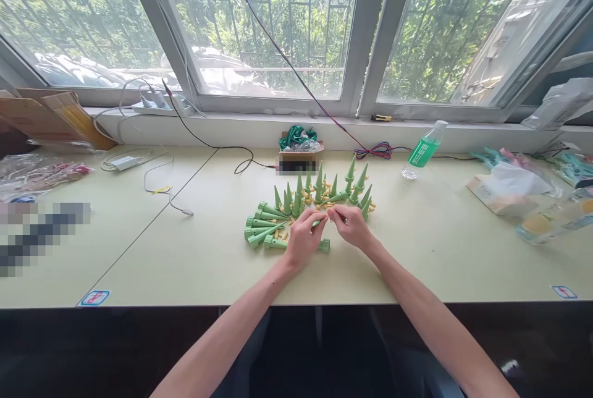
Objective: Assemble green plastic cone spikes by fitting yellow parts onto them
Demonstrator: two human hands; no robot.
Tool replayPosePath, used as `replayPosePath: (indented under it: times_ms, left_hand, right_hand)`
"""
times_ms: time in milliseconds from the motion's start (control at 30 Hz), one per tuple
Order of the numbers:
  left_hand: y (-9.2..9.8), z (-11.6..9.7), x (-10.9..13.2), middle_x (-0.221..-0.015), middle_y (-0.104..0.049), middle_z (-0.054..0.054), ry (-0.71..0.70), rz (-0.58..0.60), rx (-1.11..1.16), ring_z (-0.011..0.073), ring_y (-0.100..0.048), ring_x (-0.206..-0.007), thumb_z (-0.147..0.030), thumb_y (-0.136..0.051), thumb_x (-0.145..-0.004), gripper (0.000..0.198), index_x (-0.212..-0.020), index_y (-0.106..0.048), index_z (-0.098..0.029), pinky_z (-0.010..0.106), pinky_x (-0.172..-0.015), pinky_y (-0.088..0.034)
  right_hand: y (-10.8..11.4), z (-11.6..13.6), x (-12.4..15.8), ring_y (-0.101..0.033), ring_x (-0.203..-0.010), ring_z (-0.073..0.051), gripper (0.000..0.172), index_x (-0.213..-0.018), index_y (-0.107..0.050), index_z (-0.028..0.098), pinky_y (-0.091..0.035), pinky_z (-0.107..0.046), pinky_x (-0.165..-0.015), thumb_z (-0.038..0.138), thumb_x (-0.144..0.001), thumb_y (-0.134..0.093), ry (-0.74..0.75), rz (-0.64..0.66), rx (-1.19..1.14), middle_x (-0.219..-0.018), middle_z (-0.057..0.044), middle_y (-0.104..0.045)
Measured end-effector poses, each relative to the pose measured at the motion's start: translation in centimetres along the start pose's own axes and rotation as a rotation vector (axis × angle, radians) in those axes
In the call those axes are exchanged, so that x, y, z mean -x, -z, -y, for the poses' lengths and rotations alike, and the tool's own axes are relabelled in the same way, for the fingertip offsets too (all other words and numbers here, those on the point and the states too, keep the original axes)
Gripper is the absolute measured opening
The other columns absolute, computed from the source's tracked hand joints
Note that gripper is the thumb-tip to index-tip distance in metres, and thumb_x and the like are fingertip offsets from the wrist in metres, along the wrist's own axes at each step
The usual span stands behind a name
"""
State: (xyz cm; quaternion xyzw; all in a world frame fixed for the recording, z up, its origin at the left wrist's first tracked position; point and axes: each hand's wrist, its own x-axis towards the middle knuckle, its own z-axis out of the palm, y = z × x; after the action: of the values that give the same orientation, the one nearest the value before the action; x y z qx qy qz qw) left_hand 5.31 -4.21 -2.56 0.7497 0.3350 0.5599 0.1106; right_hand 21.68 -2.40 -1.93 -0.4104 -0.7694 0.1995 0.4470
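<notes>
My left hand point(303, 236) is closed around a green plastic piece point(317, 222), mostly hidden by the fingers. Just to its right, my right hand point(354, 226) pinches with thumb and forefinger; whatever is between those fingertips is too small to make out. The fingertips of both hands nearly meet. Around them are several green plastic watering spikes: some stand point up, like the tall spike point(351, 172), while others lie on their sides, like the spike point(269, 215) at left. Small yellow pieces point(284, 235) are scattered among them.
Behind the spikes sits a small open box point(301, 149) with green material. A bottle with a green label point(423, 152) stands right of it, near a coiled cable point(380, 150). Tissues point(507, 185) lie farther right. A white cable point(169, 195) crosses the table point(208, 256) at left.
</notes>
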Motion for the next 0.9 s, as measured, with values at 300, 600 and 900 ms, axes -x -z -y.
replayPosePath:
  times_ms: [300,600,900]
  left_hand:
    - [0.08,0.20,0.15,-0.087,-0.064,0.003,0.019,0.019,0.004,0.0109,-0.062,-0.073,-0.021,-0.055,-0.093,0.012,-0.094,-0.067,-0.019,0.020,-0.060,-0.052]
    - [0.05,0.23,0.24,-0.086,-0.064,0.003,0.026,0.018,0.021,0.0104,-0.061,-0.071,-0.021,-0.056,-0.093,0.012,-0.093,-0.067,-0.019,0.019,-0.054,-0.051]
    - [0.09,0.15,0.21,-0.075,-0.054,0.000,0.045,-0.014,-0.035,0.0079,-0.052,-0.061,-0.023,-0.057,-0.092,0.011,-0.090,-0.067,-0.019,0.018,-0.053,-0.047]
  right_hand:
    - [-0.11,0.08,0.02,-0.028,-0.052,-0.010,0.042,-0.062,-0.039,0.020,-0.025,-0.026,-0.051,0.039,-0.098,-0.042,-0.012,0.003,0.004,-0.056,0.004,-0.034]
    - [-0.22,0.24,-0.04,-0.026,-0.051,-0.010,0.049,-0.059,-0.037,0.020,-0.024,-0.026,-0.051,0.047,-0.099,-0.038,-0.021,-0.002,0.024,-0.054,0.004,-0.031]
    - [0.10,0.20,0.02,-0.035,-0.051,-0.011,0.032,-0.082,-0.055,0.019,-0.029,-0.025,-0.050,0.044,-0.098,-0.042,-0.062,0.076,-0.112,-0.060,0.003,-0.044]
